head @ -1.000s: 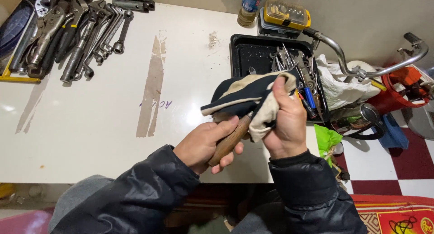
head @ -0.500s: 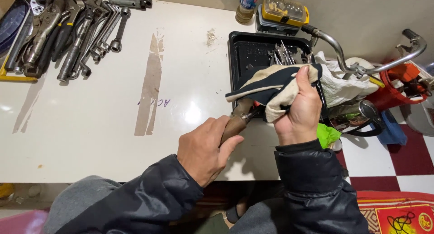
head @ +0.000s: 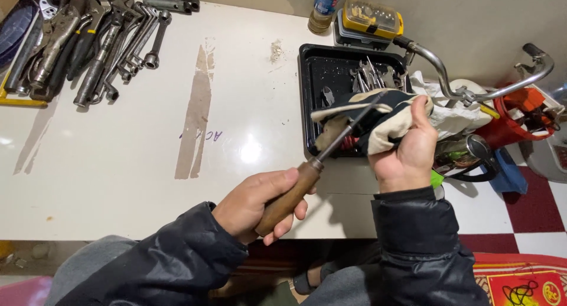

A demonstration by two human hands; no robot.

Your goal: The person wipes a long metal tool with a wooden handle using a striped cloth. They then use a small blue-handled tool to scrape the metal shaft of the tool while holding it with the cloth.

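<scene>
My left hand (head: 263, 201) grips the brown wooden handle of a long tool (head: 289, 195) whose thin metal shaft runs up and to the right. My right hand (head: 407, 149) holds a cream and dark cloth (head: 378, 118) bunched around the far end of that shaft, hiding the tip. Both hands hover above the front edge of the white table (head: 136, 182), just in front of a black tray (head: 313, 87).
The black tray holds several small metal tools. A row of wrenches and pliers (head: 88, 40) lies at the table's back left. A yellow-lidded case (head: 372, 15) and a bottle (head: 325, 7) stand at the back. A bicycle handlebar (head: 478, 87) and crumpled white rag sit right.
My left hand has pulled the wooden handle back down and left, drawing more bare shaft out of the cloth. My right hand with the cloth has moved up and right, toward the tray.
</scene>
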